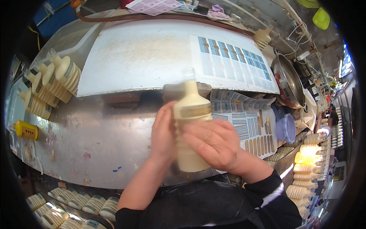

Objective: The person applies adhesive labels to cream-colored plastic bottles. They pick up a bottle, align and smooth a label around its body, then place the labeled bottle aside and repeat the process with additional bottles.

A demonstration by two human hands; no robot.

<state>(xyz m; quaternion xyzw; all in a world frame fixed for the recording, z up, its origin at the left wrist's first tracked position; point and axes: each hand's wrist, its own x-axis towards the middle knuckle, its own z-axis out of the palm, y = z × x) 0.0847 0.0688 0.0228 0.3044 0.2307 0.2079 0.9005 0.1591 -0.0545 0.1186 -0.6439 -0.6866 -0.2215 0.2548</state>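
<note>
A cream-coloured bottle [192,158] with a ribbed body and narrow neck stands tilted in front of me, its top blurred. Around its shoulder runs a gold-brown band label [195,111]. My left hand [164,131] grips the bottle's left side, fingers partly hidden behind it. Across the ribbed front lies my right hand [213,143], fingers stretched out and somewhat smeared by motion. Right of the bottle are label sheets [244,126] with blue and gold stickers, hanging below the white board. Another blue label sheet [232,57] rests on the white board [141,53].
Several similar bottles [66,74] stand at the left beside a yellow container [26,130]. Below the metal table [95,141], more bottles [80,199] lie in rows. At right are a metal pan [288,80], a lilac bucket [286,128] and further bottle rows [305,168].
</note>
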